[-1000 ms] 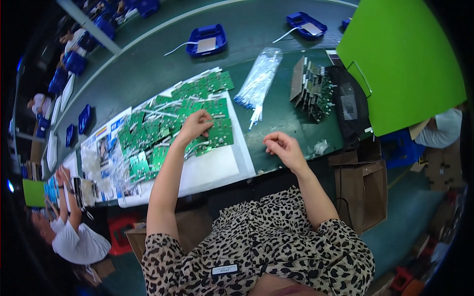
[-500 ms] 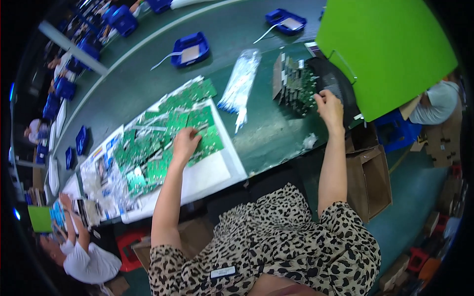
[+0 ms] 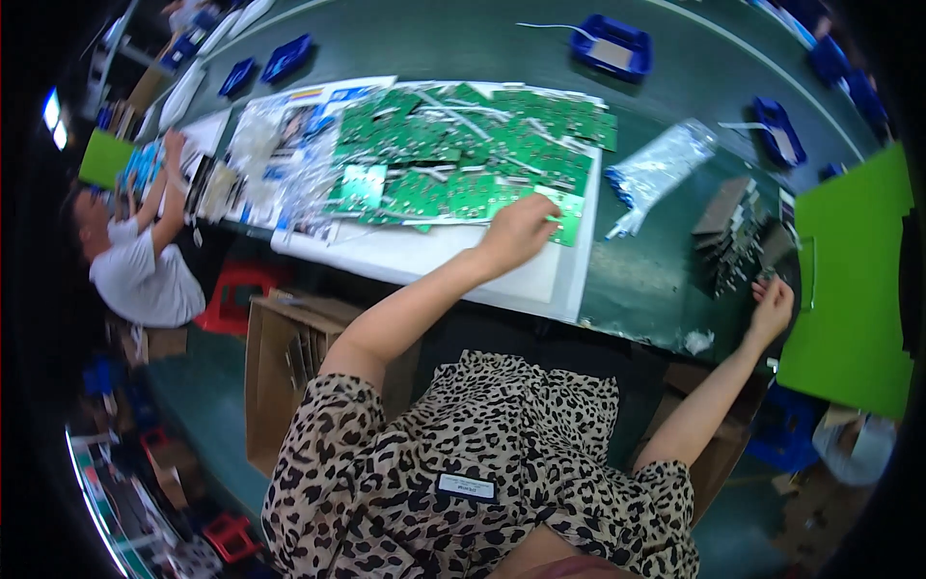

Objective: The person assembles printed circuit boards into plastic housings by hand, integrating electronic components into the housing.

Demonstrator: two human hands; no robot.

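My left hand [image 3: 521, 230] is at the near right corner of a spread of green circuit boards [image 3: 434, 198]. Its fingers are closed over a paler green board [image 3: 571, 228]; what they pinch is hidden. At the right, my right hand [image 3: 772, 311] has its fingertips closed on the near end of a dark, greyish circuit board [image 3: 776, 245]. That board stands beside a row of upright boards [image 3: 725, 224], whose component-covered ends face my side. The green boards lie in overlapping layers, with pale strips across them, on a white sheet [image 3: 540, 282].
A clear plastic bag of blue-tipped pieces [image 3: 666, 172] lies between the two groups of boards. Blue trays [image 3: 613, 48] sit farther back. A bright green panel [image 3: 854, 289] stands at the right. Another person [image 3: 145, 251] works at the left. A cardboard box [image 3: 275, 386] sits below the table.
The view has swung left, shifting the table rightward in the picture. My right hand has drawn toward the row's right side with a dark board. My left hand stays by the green boards.
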